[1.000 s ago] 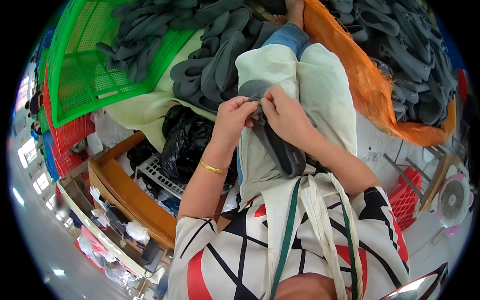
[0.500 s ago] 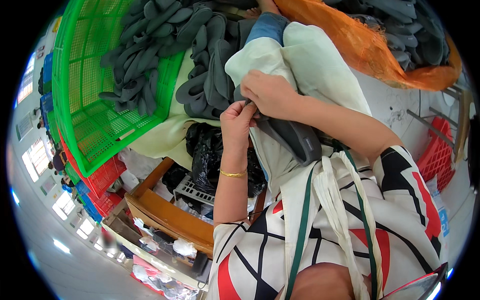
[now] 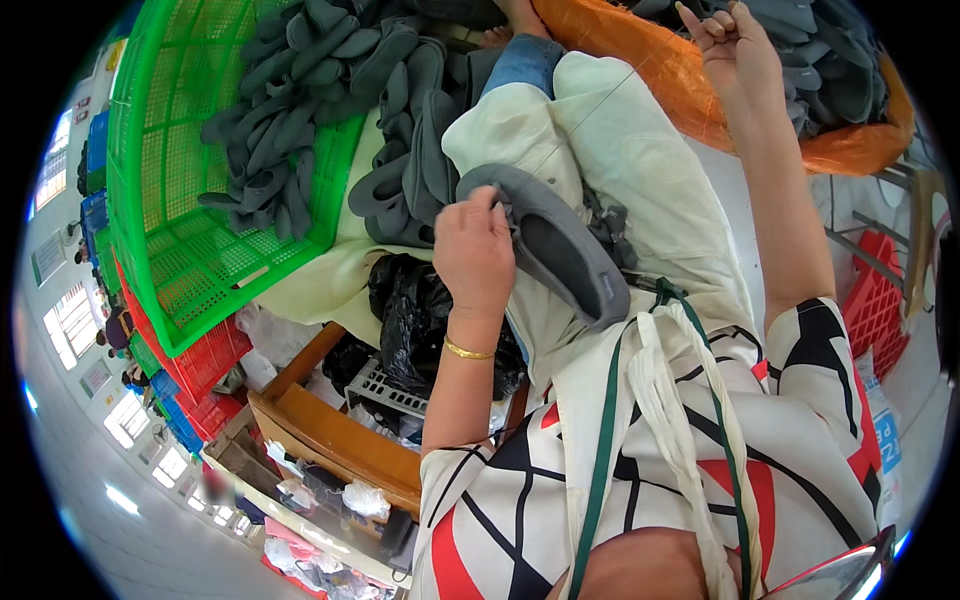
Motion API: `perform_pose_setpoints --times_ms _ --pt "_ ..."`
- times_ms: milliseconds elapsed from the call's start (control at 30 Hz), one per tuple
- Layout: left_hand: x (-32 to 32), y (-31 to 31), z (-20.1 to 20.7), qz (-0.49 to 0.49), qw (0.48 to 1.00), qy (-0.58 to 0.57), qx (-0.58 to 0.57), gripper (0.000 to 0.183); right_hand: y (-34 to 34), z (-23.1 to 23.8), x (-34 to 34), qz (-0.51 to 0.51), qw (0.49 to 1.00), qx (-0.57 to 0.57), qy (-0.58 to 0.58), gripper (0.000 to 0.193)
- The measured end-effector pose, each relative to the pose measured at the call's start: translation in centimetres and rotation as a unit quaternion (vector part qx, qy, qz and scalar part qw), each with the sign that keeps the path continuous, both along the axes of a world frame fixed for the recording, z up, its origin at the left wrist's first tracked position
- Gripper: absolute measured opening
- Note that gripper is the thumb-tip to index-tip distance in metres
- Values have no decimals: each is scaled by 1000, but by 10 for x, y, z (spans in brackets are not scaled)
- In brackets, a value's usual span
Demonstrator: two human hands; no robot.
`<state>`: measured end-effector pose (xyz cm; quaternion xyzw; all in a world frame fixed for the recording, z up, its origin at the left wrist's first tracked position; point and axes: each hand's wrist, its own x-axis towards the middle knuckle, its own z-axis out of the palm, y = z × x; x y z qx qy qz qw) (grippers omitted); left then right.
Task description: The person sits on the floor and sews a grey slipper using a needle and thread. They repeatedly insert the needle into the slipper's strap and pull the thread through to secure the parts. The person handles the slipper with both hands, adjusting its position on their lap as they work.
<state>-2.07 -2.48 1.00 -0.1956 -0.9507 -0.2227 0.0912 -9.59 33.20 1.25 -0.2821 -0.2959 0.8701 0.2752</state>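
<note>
A dark grey slip-on shoe (image 3: pixel 572 262) lies over my lap, its opening facing up. My left hand (image 3: pixel 474 245) is closed on the shoe's edge near the far end. From there a thin dark thread (image 3: pixel 598 105) runs taut up and to the right toward my right hand (image 3: pixel 735 55). That hand is raised at the upper right, fingers curled and pinching at the thread's end; any needle in them is too small to make out. Small dark scraps (image 3: pixel 610 228) rest on the white apron (image 3: pixel 655 170) beside the shoe.
A green plastic basket (image 3: pixel 150 200) full of grey shoes stands at the left, with more shoes (image 3: pixel 415 150) heaped beside it. An orange sack (image 3: pixel 640 50) of grey shoes is at the upper right. Black plastic bags (image 3: pixel 410 310) and a wooden drawer (image 3: pixel 340 440) lie near my left forearm.
My right hand has moved away from the shoe, up and to the right, drawing the thread out long. My left hand stays at the shoe, whose opening is now in plain sight.
</note>
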Motion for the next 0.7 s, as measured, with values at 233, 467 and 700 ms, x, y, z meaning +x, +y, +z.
perform_pose_setpoints --times_ms 233,467,700 --pt "7 3 1 -41 997 -15 -56 36 -102 -16 49 374 577 726 29 20" --pt "9 3 6 -65 995 -56 -58 43 -135 -45 39 415 449 786 90 7" --pt "14 12 -2 53 985 -161 27 49 -183 -30 30 276 819 503 4 17"
